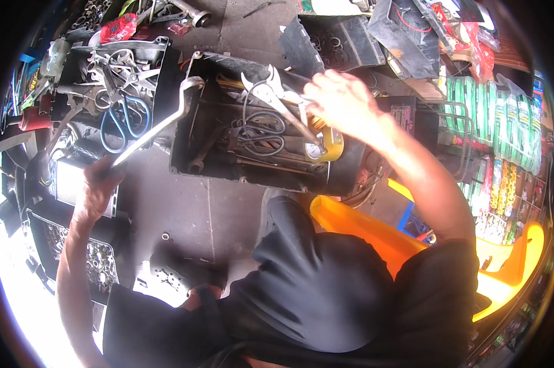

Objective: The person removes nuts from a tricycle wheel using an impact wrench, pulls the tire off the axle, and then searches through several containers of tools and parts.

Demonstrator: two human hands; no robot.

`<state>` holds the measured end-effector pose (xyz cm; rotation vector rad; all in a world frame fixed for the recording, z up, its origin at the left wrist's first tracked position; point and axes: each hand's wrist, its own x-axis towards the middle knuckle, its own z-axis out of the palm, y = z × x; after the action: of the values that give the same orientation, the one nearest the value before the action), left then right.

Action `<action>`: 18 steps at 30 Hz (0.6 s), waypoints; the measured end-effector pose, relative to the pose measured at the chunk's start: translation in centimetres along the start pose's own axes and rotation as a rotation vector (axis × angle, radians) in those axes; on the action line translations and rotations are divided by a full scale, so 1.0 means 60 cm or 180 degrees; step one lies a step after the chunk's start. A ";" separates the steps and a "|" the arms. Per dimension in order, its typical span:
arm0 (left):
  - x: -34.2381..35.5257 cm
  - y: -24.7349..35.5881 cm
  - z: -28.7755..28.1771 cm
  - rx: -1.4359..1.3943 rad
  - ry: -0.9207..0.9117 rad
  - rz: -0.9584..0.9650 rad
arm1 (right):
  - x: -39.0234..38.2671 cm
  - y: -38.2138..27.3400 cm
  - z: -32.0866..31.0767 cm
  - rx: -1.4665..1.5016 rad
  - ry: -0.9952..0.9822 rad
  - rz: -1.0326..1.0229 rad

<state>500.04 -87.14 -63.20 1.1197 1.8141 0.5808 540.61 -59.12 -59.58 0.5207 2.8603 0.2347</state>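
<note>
My left hand [97, 190] is closed round a long silver offset wrench [153, 130], whose bent ring end rises above the left edge of a black open toolbox [244, 178]. Inside the box lie an open-ended wrench [266, 93] on top, scissors with dark loop handles [262, 145], long tools and a yellow tool with a round dial [329, 144]. My right hand [347, 104] is over the box's right part with fingers curled among the tools beside the open-ended wrench; what they grip is hidden and blurred.
Left are a box of wrenches and blue-handled cutters [122, 119] and a tray of small metal parts [102, 264]. Behind stand black cases [399, 43]. At right are green packaged goods [492, 116] and an orange plastic chair [363, 227] beside my legs. My foot stands below.
</note>
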 end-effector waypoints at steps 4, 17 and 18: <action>-0.009 0.036 0.000 -0.0316 0.0054 -0.0084 | -0.023 -0.050 0.089 -0.0672 -0.0012 -0.0156; 0.068 0.193 0.101 0.2404 -0.1019 0.0980 | 0.064 -0.041 -0.092 0.3146 0.1931 0.1689; 0.058 0.173 0.135 0.1728 -0.0284 0.1832 | 0.100 -0.054 -0.116 0.3197 0.2005 0.1577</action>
<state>511.13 -79.61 -60.89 2.0358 1.6026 0.3486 532.35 -60.73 -54.65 1.5553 3.1774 -1.2339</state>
